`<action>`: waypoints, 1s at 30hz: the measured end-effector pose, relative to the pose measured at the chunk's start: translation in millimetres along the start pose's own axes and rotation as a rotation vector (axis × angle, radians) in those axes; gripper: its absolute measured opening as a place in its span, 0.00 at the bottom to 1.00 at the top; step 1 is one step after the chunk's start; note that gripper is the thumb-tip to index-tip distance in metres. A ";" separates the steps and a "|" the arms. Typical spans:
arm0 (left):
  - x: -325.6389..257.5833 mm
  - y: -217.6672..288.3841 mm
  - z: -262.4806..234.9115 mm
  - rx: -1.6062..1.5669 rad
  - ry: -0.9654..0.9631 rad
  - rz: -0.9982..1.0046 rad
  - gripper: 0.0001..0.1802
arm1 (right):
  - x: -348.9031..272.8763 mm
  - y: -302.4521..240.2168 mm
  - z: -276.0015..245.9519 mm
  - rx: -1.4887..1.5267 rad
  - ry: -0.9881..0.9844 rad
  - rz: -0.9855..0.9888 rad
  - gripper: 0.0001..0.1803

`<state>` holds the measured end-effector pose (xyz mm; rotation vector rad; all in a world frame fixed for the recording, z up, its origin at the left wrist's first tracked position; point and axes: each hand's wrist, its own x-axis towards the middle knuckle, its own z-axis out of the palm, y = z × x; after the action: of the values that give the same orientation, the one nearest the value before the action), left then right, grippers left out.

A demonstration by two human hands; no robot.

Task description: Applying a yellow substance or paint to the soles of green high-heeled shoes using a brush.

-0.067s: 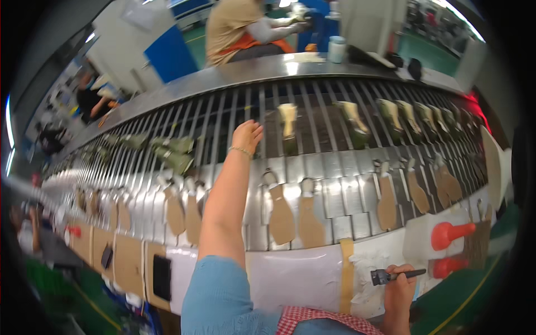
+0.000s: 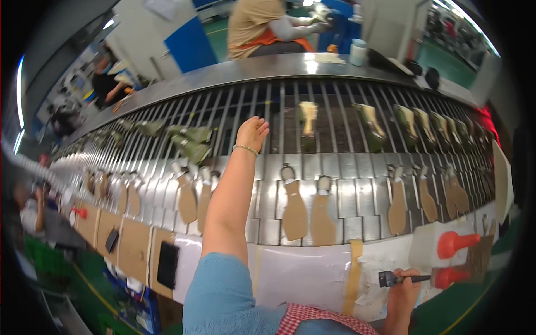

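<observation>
My left hand (image 2: 253,134) reaches out over the slatted conveyor (image 2: 268,148), fingers extended and nothing seen in them. Just right of it on the slats is an olive-green shoe upper (image 2: 308,120) with a cream underside facing up. To its left, several olive-green fabric pieces (image 2: 191,140) lie bunched. Low on the right, my right hand (image 2: 403,287) is closed around the handle of a dark, wide-headed brush (image 2: 386,278), above a white crumpled sheet (image 2: 368,271). Brown sole-shaped pieces (image 2: 294,215) lie in pairs on the near metal plates.
A red funnel-shaped object (image 2: 455,244) stands beside a translucent container near my right hand. A black phone-like slab (image 2: 167,264) rests on the cardboard-covered near ledge. Across the line, a seated person in a tan shirt (image 2: 248,25) works behind the metal edge; a white jar (image 2: 358,52) stands there.
The whole view has shifted, so the line appears farther right. My left hand sits slightly farther left over the slats. The brush stays in my right hand.
</observation>
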<state>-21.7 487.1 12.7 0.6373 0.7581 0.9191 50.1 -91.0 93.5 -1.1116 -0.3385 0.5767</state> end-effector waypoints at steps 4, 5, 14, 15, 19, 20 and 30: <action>-16.2 80.4 -105.0 -0.219 0.240 0.246 0.09 | -0.1 2.2 -9.6 -0.106 -0.046 0.016 0.15; -24.2 99.9 -132.1 -0.081 0.347 0.400 0.09 | 0.6 2.3 -7.2 -0.098 -0.051 -0.006 0.14; -56.1 114.5 -194.1 -0.317 0.561 -0.204 0.24 | 2.9 -15.8 -15.9 -1.249 0.222 0.105 0.20; -42.4 106.9 -209.6 -0.273 0.470 -0.151 0.24 | 11.2 -12.4 -20.0 -1.367 0.161 0.050 0.19; 6.5 88.8 -204.4 -0.169 0.559 -0.162 0.16 | 13.6 -19.0 -31.5 -1.358 0.071 0.008 0.25; 11.5 86.9 -188.2 -0.127 0.666 -0.202 0.13 | 14.2 -17.0 -36.1 -1.361 0.071 -0.006 0.25; -113.4 117.3 -192.2 0.014 0.298 0.038 0.10 | 16.1 -2.1 -80.1 -1.260 -0.083 -0.340 0.19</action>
<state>-273.2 473.8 24.0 0.5342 1.0217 1.0583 106.0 -141.4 61.8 -2.1666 -1.0166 0.0377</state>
